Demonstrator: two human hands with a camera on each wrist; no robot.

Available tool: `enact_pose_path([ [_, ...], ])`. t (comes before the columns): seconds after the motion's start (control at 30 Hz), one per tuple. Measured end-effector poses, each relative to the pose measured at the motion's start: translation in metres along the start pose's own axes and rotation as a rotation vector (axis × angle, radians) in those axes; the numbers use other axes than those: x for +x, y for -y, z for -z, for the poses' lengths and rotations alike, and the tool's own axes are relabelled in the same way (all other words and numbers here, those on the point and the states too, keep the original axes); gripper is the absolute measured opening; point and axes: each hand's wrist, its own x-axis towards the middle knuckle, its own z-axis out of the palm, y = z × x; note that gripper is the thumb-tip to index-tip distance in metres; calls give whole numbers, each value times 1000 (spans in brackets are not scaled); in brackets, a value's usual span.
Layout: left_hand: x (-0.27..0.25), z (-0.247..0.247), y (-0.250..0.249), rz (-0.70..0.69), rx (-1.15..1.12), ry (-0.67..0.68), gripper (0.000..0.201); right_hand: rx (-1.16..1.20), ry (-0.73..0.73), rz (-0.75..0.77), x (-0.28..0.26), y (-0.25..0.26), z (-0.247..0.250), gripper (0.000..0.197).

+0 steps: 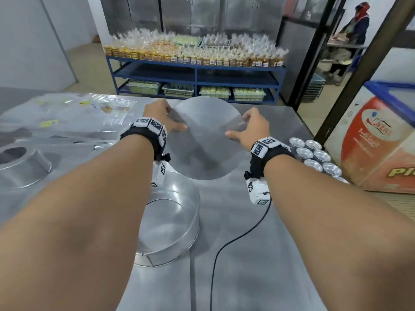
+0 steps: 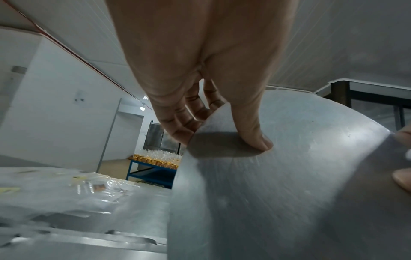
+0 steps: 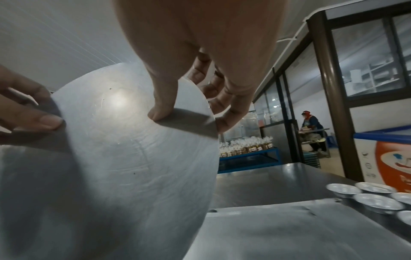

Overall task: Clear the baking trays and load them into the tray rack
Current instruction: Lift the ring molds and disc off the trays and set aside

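Holding now: both hands pinch a round metal disc (image 1: 205,140) at its opposite edges, tilted above the worktop (image 1: 258,243).
Left hand (image 1: 162,116): thumb on the near face, fingers (image 2: 189,112) curled behind the rim.
Right hand (image 1: 252,129): the same pinch, fingers (image 3: 224,98) behind the edge.
Handling: probably light, thin and stiff; the smooth metal looks slippery, the rim maybe sharp.
Hold: the two opposite edges seem best.
Nearby: a round baking ring (image 1: 177,221) stands below.

bare desk (image 1: 258,254) lies open at near right, crossed only by a black cable (image 1: 235,237). a round tin (image 1: 170,221) blocks the near left, small cups (image 1: 314,154) crowd the right edge, plastic bags (image 1: 67,113) cover the far left.
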Motion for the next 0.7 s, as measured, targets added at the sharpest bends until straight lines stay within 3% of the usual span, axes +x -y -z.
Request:
enact_pose_path([
  [0.27,-34,51,92,78,29,28,67,-34,104,44,-46,62,-67,55],
  [0.5,-64,21,149,133,15,146,60,-115,265,-41,-74,49,-108,45],
  [0.7,-85,-6,182,198,-59,207,58,-121,293,-95,-94,26,-134,33],
])
